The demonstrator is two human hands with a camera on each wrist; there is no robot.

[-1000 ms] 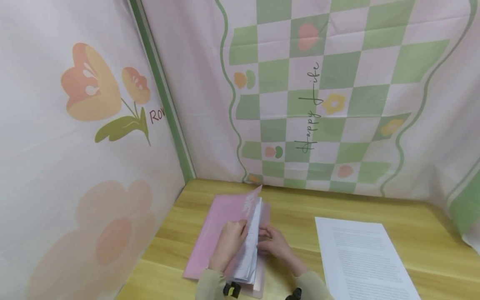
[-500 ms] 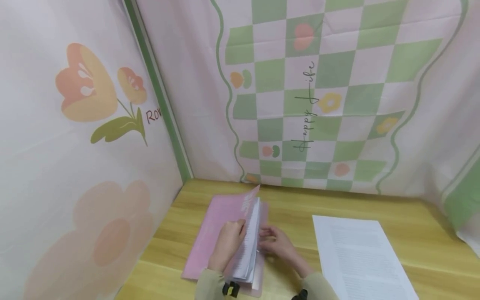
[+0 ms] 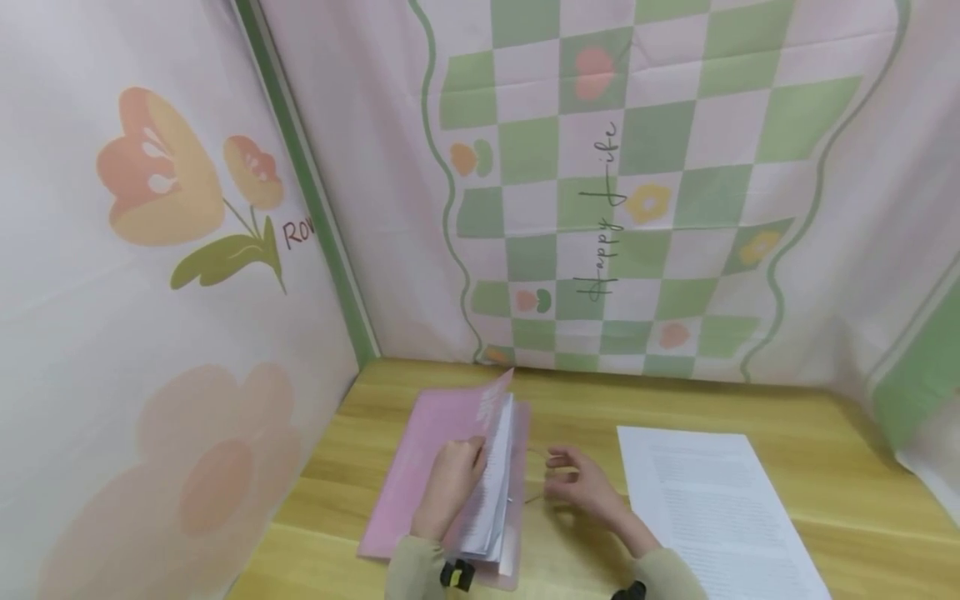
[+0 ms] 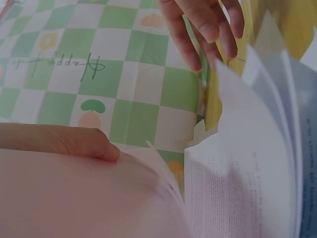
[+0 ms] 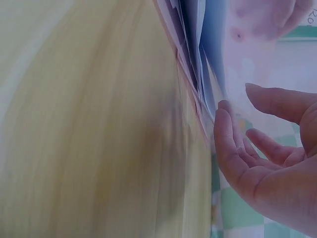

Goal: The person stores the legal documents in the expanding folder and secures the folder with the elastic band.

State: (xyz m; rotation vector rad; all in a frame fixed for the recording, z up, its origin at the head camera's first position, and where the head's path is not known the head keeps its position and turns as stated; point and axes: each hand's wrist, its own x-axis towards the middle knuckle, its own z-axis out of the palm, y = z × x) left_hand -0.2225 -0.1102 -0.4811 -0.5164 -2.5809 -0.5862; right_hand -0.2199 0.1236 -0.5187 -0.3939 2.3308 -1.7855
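Observation:
A pink folder lies on the table with its cover partly raised. My left hand grips the cover's right edge, fingers bent over it, as the left wrist view also shows. Inside, a stack of printed sheets is lifted and fanned. To the right of the folder, my right hand has curled fingers around a thin metal paper fastener, whose two prongs point left toward the folder's edge. Its grip is partly hidden. In the right wrist view the thumb stands apart from the fingers.
A printed sheet lies flat on the wooden table, right of my right hand. Curtains with flowers and green checks rise along the left and far edges.
My right hand has moved right, away from the folder's edge, and the fastener's prongs now show between them. My left hand keeps hold of the cover. The head view has turned slightly right.

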